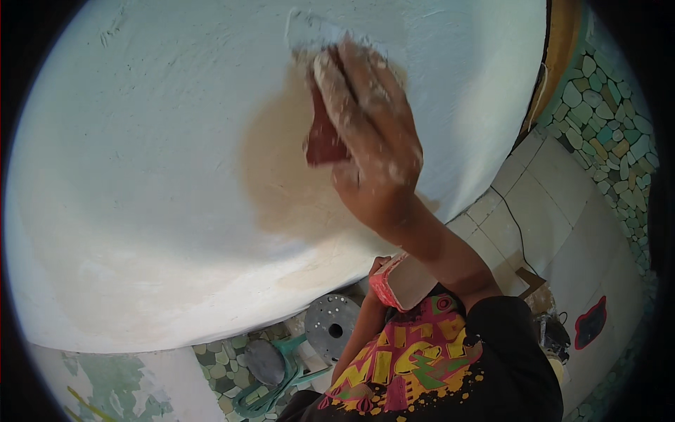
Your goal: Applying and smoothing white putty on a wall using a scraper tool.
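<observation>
My right hand, smeared with white putty, is closed around a putty knife with a dark red handle. Its wide blade lies against the pale plastered wall, and some putty sits along the blade. A tan, damp-looking patch surrounds the hand. Lower down, close to my body, my left hand grips a red-edged tray by its left side. The tray's inside looks beige; most of the left fingers are hidden by it.
Below the wall lie a grey disc with holes, a dark round object and a green hose. A black cable crosses the floor tiles on the right. Mosaic stone and a wooden edge border the wall.
</observation>
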Available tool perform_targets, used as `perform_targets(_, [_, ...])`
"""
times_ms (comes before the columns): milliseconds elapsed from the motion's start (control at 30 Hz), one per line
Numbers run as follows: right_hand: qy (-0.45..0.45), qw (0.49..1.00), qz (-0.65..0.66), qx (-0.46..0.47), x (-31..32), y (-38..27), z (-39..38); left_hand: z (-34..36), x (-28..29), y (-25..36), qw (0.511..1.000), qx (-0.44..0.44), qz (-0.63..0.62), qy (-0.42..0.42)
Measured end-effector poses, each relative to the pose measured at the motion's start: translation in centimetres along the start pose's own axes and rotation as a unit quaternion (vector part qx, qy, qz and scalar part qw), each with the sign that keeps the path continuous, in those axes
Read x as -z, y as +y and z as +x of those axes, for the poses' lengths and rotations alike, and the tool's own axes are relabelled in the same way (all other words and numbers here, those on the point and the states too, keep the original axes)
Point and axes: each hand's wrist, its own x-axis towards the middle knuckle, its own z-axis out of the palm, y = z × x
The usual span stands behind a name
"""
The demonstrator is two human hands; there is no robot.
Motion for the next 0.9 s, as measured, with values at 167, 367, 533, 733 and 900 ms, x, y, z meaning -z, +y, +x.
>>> perform_targets(167, [-0.044,0.999,0.018,-0.02,0.6,-0.8,-0.9,0.0,0.2,0.0,1.0,0.011,0.019,0.005])
perform_targets(367, [0.023,0.998,0.05,-0.011,0.4,-0.1,0.8,0.2,0.2,0.4,0.999,0.023,0.043,0.007])
perform_targets(533, [-0.08,0.996,0.013,-0.033,1.8,-1.7,-0.3,0.1,0.4,0.4,0.998,0.032,0.054,0.0])
perform_targets(733, [-0.007,1.0,0.018,-0.013,5.4,0.2,2.8,-0.6,0.2,0.4,0.998,0.042,0.039,0.003])
perform_targets(900, [-0.043,0.995,-0.091,0.024,4.4,0.9,2.5,-0.1,-0.3,-0.3,0.996,0.049,0.057,0.057])
